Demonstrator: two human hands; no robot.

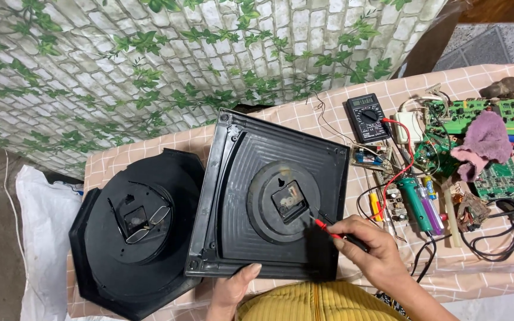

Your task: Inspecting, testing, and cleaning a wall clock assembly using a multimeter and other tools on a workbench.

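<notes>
A square black wall clock (251, 172) lies face down on the table, its back ribbed, with a small clock movement (290, 201) in the round centre. My right hand (371, 249) pinches red and black multimeter probes (328, 229), their tips near the movement's lower right. My left hand (233, 286) grips the clock's near edge, thumb on the frame. The probe leads run back to a black digital multimeter (368, 117) at the upper right.
An octagonal black clock (129, 238) lies face down at the left, with eyeglasses (144, 223) on its back. Green circuit boards (477, 116), a pink cloth (484, 142), a green tool, wires and small parts crowd the right of the checked tablecloth (304, 122). A white bag (46, 238) sits on the floor.
</notes>
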